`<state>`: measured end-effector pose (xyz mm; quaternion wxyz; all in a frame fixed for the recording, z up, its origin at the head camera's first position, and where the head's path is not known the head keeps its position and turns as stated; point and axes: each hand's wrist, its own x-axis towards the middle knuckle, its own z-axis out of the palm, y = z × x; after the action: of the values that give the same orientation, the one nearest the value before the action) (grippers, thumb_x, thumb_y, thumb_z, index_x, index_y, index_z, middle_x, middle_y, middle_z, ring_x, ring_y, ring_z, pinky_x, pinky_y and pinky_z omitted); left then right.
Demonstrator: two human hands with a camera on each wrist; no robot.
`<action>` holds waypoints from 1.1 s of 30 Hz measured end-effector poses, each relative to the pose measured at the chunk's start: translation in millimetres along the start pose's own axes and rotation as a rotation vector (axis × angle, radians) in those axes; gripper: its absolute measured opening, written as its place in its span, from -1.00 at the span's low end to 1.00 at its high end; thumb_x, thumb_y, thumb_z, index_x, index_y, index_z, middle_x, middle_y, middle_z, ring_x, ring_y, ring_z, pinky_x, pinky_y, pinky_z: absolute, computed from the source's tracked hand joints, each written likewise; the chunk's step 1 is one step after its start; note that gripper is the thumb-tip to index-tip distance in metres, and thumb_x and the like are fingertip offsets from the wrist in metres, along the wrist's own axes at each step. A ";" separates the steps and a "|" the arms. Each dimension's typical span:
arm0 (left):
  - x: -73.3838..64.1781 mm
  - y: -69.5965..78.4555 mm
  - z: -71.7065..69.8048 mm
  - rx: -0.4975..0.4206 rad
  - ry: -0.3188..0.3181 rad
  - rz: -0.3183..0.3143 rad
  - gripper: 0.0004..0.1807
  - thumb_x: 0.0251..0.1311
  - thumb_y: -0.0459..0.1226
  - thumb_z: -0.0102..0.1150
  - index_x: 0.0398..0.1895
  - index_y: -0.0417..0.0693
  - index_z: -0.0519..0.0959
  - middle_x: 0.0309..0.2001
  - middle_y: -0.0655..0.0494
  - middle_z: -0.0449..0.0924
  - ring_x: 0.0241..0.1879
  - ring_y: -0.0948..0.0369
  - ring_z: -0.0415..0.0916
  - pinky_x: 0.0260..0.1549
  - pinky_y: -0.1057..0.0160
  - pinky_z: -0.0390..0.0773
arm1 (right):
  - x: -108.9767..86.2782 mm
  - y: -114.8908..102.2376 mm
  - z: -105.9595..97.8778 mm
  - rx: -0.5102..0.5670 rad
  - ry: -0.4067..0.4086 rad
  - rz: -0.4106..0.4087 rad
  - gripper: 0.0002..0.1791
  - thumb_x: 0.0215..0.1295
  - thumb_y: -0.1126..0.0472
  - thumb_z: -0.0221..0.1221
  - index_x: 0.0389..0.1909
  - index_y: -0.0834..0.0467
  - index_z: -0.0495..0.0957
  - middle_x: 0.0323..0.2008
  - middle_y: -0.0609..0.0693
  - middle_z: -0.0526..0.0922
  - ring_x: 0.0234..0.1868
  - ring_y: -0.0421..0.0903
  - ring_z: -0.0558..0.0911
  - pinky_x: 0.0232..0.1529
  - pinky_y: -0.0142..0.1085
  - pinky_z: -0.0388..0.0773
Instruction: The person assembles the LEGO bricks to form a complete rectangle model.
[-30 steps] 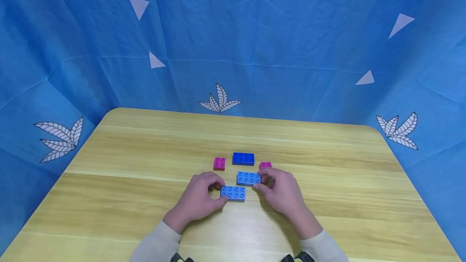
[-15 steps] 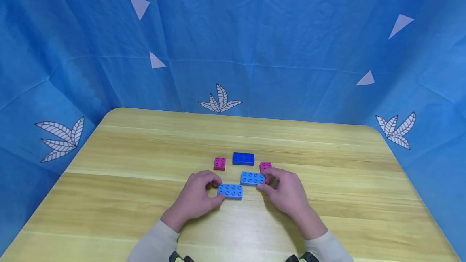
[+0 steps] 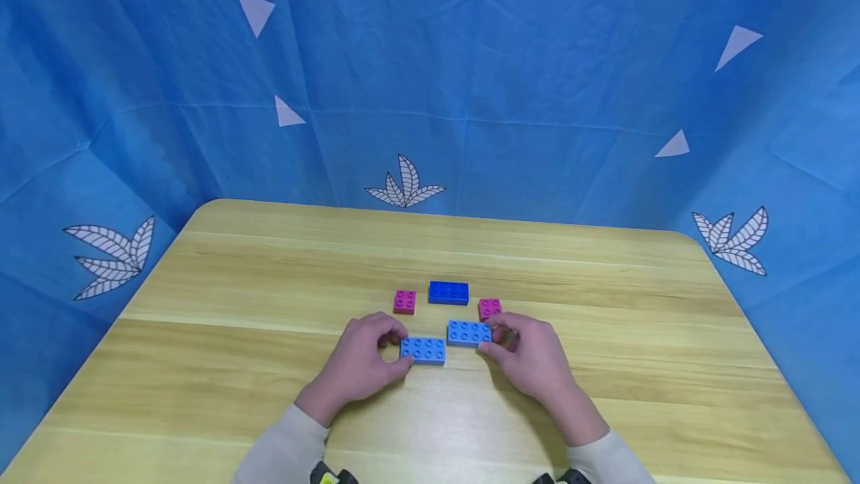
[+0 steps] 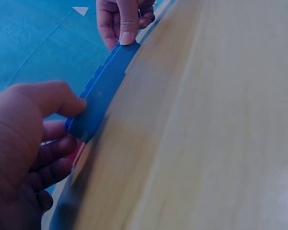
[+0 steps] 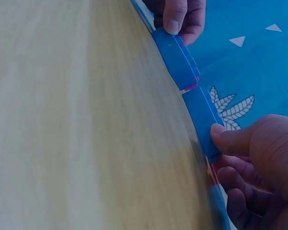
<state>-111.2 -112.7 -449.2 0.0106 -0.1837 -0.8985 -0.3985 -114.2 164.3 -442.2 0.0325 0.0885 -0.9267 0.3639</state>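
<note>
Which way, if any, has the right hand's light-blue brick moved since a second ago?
Yes, the light-blue brick shifted right against the dark-blue brick.

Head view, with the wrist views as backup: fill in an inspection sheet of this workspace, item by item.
Surface: wood-grain table, far corners rounded.
Job's things: left light-blue brick and right light-blue brick, studs up, nearly end to end with a narrow gap; the right one sits slightly farther back.
Clutter: dark-blue brick, left magenta brick and right magenta brick lie unheld beyond; whether they are spare is unclear.
Hands: left hand pinches the left light-blue brick's left end; right hand pinches the other's right end.
Cables: nothing seen.
Surroundings: creased blue cloth with white triangles and leaf prints.
</note>
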 end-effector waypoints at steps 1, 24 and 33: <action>0.2 -0.2 0.2 0.004 0.003 0.000 -0.72 -0.03 -0.23 0.52 -0.25 0.02 0.63 -0.32 0.33 0.51 -0.29 0.26 0.42 -0.14 0.10 0.41 | -0.3 0.4 -0.1 0.001 0.000 0.002 -0.65 0.01 0.23 0.53 -0.13 0.09 0.72 -0.45 -0.20 0.59 -0.52 -0.25 0.52 -0.42 -0.29 0.51; 6.5 -2.2 1.8 0.004 0.043 -0.008 -0.72 -0.01 -0.24 0.51 -0.24 -0.01 0.64 -0.34 0.28 0.53 -0.33 0.26 0.43 -0.24 0.20 0.48 | -5.1 4.4 0.2 0.103 -0.007 0.018 -0.68 -0.02 0.26 0.55 -0.20 0.08 0.72 -0.44 -0.19 0.59 -0.49 -0.19 0.53 -0.41 -0.31 0.52; 7.8 -1.9 2.5 -0.026 0.039 -0.005 -0.71 0.00 -0.27 0.50 -0.21 -0.04 0.63 -0.32 0.26 0.54 -0.33 0.25 0.44 -0.28 0.24 0.51 | -5.7 4.6 0.7 0.125 -0.003 0.022 -0.69 -0.04 0.27 0.55 -0.23 0.08 0.72 -0.45 -0.19 0.59 -0.52 -0.20 0.52 -0.44 -0.31 0.50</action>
<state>-118.9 -109.6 -451.0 0.0249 -0.1737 -0.8933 -0.4138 -109.4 167.9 -446.5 0.0216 0.0807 -0.9031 0.4212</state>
